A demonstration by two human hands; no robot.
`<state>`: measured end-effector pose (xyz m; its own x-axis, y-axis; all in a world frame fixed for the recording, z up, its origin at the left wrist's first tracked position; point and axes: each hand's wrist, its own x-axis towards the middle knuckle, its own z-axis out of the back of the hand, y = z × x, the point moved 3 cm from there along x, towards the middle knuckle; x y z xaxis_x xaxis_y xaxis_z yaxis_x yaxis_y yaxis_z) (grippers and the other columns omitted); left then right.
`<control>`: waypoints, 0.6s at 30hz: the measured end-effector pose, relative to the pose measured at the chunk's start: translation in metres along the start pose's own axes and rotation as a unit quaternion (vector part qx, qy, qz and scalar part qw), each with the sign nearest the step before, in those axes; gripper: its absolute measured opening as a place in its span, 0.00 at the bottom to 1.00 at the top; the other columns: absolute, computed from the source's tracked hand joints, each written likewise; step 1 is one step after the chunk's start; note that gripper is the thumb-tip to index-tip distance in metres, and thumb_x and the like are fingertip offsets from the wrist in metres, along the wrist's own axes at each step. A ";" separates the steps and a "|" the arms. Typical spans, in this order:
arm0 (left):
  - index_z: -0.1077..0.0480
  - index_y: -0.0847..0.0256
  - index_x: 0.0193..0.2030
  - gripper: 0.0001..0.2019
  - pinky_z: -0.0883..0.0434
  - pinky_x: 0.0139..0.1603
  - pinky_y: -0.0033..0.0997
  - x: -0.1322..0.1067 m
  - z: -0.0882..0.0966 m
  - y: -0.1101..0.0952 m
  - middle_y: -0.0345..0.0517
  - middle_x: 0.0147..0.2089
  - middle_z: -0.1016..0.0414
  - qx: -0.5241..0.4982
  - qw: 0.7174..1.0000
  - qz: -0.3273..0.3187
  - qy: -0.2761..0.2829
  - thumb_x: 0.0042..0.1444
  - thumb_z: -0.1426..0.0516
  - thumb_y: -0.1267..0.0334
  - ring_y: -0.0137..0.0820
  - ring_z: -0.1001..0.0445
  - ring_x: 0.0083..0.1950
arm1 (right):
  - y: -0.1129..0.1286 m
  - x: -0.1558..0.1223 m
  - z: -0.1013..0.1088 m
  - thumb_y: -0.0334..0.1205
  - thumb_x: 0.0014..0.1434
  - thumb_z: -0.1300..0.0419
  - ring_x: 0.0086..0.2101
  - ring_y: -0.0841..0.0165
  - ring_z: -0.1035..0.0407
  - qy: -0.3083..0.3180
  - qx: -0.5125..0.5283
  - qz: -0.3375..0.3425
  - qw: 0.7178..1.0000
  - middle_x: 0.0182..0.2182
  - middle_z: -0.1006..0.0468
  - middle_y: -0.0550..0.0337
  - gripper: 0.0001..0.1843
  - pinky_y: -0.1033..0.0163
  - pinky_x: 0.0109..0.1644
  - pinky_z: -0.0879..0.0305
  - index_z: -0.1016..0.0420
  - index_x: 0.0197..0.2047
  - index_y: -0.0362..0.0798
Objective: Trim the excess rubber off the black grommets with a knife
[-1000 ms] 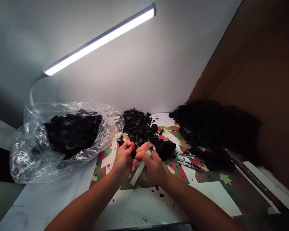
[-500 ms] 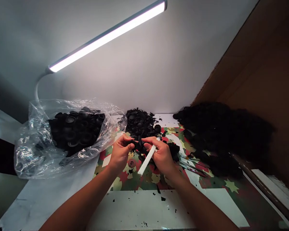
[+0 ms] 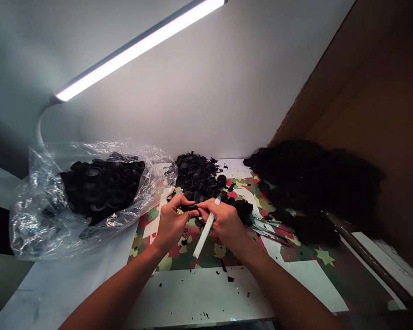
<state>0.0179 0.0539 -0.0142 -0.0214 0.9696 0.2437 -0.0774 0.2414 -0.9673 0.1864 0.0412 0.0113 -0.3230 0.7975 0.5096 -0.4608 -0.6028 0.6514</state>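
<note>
My left hand [image 3: 172,222] is closed in a pinch on a small black rubber part [image 3: 190,207], held over the patterned mat [image 3: 196,256]. My right hand [image 3: 225,222] is closed round a white-handled knife [image 3: 204,231], whose tip points up near the part. Both hands meet just in front of a heap of black rubber pieces and scraps [image 3: 199,176].
A clear plastic bag [image 3: 41,215] full of black rubber parts [image 3: 101,185] lies at the left. A larger dark heap [image 3: 313,183] sits at the right beside a brown cardboard wall [image 3: 375,105]. Metal tweezers [image 3: 270,233] lie on the mat. A lit lamp bar [image 3: 137,46] hangs overhead.
My hands have lifted away from me toward the middle heap, and the left fingers have turned the black part between them. The knife stays in my right hand.
</note>
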 end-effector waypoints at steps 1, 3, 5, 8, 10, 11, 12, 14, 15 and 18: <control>0.26 0.60 0.31 0.07 0.33 0.40 0.29 -0.001 0.000 -0.001 0.39 0.32 0.27 0.013 1.000 -0.008 0.001 0.47 0.32 0.69 0.30 0.30 0.36 | 0.001 0.001 0.001 0.31 0.66 0.46 0.28 0.69 0.31 -0.002 0.002 -0.009 1.000 0.30 0.20 0.58 0.11 0.65 0.33 0.37 0.22 0.41 0.46; 0.26 0.60 0.30 0.06 0.33 0.39 0.28 -0.002 -0.002 -0.003 0.38 0.31 0.27 0.024 0.999 -0.030 -0.004 0.48 0.33 0.70 0.29 0.30 0.35 | 0.002 0.003 0.000 0.31 0.63 0.46 0.26 0.71 0.32 -0.008 0.019 -0.043 0.999 0.27 0.22 0.61 0.10 0.66 0.32 0.39 0.23 0.36 0.47; 0.27 0.60 0.29 0.07 0.32 0.38 0.28 -0.003 -0.004 -0.004 0.38 0.30 0.28 0.009 0.999 -0.048 -0.010 0.48 0.33 0.72 0.28 0.30 0.34 | 0.005 0.005 -0.003 0.31 0.62 0.45 0.25 0.72 0.33 -0.025 0.034 -0.082 0.996 0.25 0.24 0.63 0.09 0.67 0.31 0.40 0.26 0.31 0.47; 0.28 0.60 0.28 0.08 0.31 0.37 0.28 -0.003 -0.005 -0.006 0.38 0.29 0.30 -0.040 0.998 -0.053 -0.018 0.48 0.33 0.72 0.28 0.31 0.33 | 0.007 0.007 -0.007 0.34 0.60 0.44 0.26 0.72 0.34 -0.060 0.033 -0.114 0.991 0.25 0.25 0.63 0.08 0.68 0.31 0.42 0.28 0.30 0.47; 0.28 0.60 0.27 0.08 0.30 0.36 0.28 -0.004 -0.005 -0.010 0.39 0.29 0.29 -0.071 0.995 -0.062 -0.017 0.47 0.32 0.72 0.29 0.30 0.33 | 0.003 0.008 -0.005 0.33 0.59 0.45 0.25 0.72 0.35 -0.074 0.028 -0.120 0.990 0.25 0.26 0.63 0.07 0.68 0.31 0.42 0.29 0.29 0.48; 0.27 0.60 0.27 0.09 0.30 0.36 0.28 -0.005 -0.005 -0.013 0.39 0.29 0.28 -0.085 0.994 -0.074 -0.008 0.47 0.31 0.71 0.30 0.29 0.34 | 0.000 0.009 -0.002 0.32 0.58 0.45 0.25 0.72 0.35 -0.085 0.025 -0.127 0.988 0.24 0.26 0.64 0.07 0.68 0.30 0.43 0.29 0.29 0.48; 0.27 0.60 0.27 0.09 0.29 0.35 0.29 -0.007 -0.005 -0.016 0.40 0.28 0.27 -0.098 0.991 -0.089 0.005 0.47 0.31 0.71 0.30 0.28 0.34 | -0.005 0.010 0.004 0.31 0.56 0.46 0.25 0.72 0.36 -0.102 0.021 -0.137 0.985 0.23 0.27 0.64 0.07 0.68 0.30 0.43 0.30 0.28 0.48; 0.26 0.60 0.28 0.08 0.28 0.34 0.29 -0.009 -0.005 -0.022 0.43 0.29 0.25 -0.126 0.985 -0.110 0.032 0.47 0.30 0.70 0.32 0.27 0.35 | -0.015 0.010 0.017 0.33 0.57 0.44 0.24 0.72 0.38 -0.136 0.022 -0.170 0.976 0.22 0.29 0.65 0.07 0.67 0.30 0.44 0.30 0.27 0.48; 0.25 0.60 0.28 0.08 0.28 0.33 0.29 -0.010 -0.006 -0.022 0.44 0.29 0.24 -0.142 0.983 -0.110 0.043 0.48 0.30 0.69 0.32 0.26 0.35 | -0.020 0.010 0.022 0.36 0.58 0.43 0.23 0.72 0.39 -0.143 0.038 -0.188 0.971 0.21 0.30 0.65 0.08 0.67 0.29 0.44 0.30 0.27 0.48; 0.24 0.60 0.31 0.07 0.28 0.32 0.28 -0.009 -0.007 -0.017 0.44 0.31 0.24 -0.187 0.978 -0.076 0.051 0.50 0.30 0.66 0.31 0.26 0.34 | -0.025 0.008 0.024 0.48 0.61 0.40 0.21 0.73 0.41 -0.095 0.148 -0.234 0.956 0.19 0.32 0.67 0.14 0.67 0.24 0.46 0.26 0.29 0.47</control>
<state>0.0268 0.0418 -0.0002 0.0629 0.9160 0.3962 0.2983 0.3616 -0.8833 0.2153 0.0620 0.0130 0.0302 0.9799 0.1974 -0.2558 -0.1833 0.9492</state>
